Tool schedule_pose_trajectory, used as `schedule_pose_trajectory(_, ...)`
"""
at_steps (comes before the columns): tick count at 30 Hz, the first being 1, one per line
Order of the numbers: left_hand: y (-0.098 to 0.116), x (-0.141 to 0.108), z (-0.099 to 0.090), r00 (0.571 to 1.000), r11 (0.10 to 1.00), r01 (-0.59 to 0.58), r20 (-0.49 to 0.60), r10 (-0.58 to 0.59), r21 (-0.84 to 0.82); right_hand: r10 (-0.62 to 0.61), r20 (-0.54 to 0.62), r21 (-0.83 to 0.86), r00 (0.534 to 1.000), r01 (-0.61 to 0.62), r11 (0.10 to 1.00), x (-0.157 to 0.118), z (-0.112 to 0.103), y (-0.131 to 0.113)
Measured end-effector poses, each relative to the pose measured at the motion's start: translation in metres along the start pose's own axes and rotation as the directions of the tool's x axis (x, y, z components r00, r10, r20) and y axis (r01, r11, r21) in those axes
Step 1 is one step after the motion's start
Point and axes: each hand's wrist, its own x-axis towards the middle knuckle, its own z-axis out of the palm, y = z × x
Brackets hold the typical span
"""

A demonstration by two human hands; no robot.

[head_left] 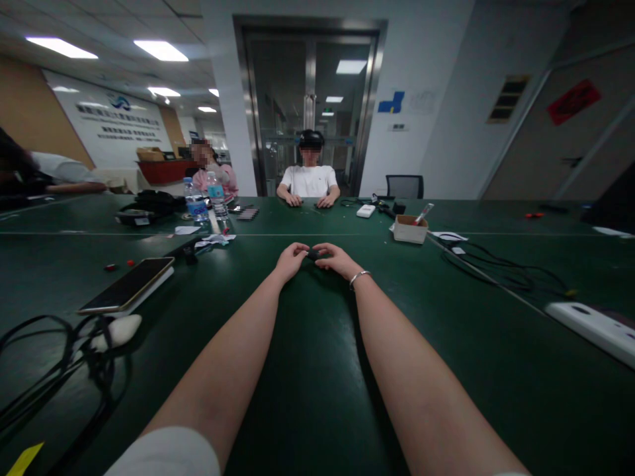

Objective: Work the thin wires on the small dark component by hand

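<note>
Both my arms reach forward over the dark green table [317, 370]. Between my hands is a small black object [313, 254], too small and too far off to name. My left hand [292, 260] closes on its left end with thumb and fingertips. From the other side my right hand [338, 259] grips it with curled fingers, and a silver bracelet [359, 279] circles that wrist. The object is low over the table; whether it touches the surface I cannot tell. My fingers cover part of it.
Left lie a phone [127, 284] on a white block, a white computer mouse [116, 332] and black cables. Water bottles [217, 195] stand farther back. To the right are a small open box [411, 229] and a white power strip [592, 325]. A person [310, 178] sits opposite.
</note>
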Motion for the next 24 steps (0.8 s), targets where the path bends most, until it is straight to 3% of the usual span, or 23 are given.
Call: schedule_pose_trajectory(24, 0.0021, -0.0011, 0.0004, 1.0, 1.0, 0.014, -0.009, -0.014, -0.018, 0.033, -0.021, 0.013, 0.999, -0.032, 0.999, 0.0, 0.0011, -0.0002)
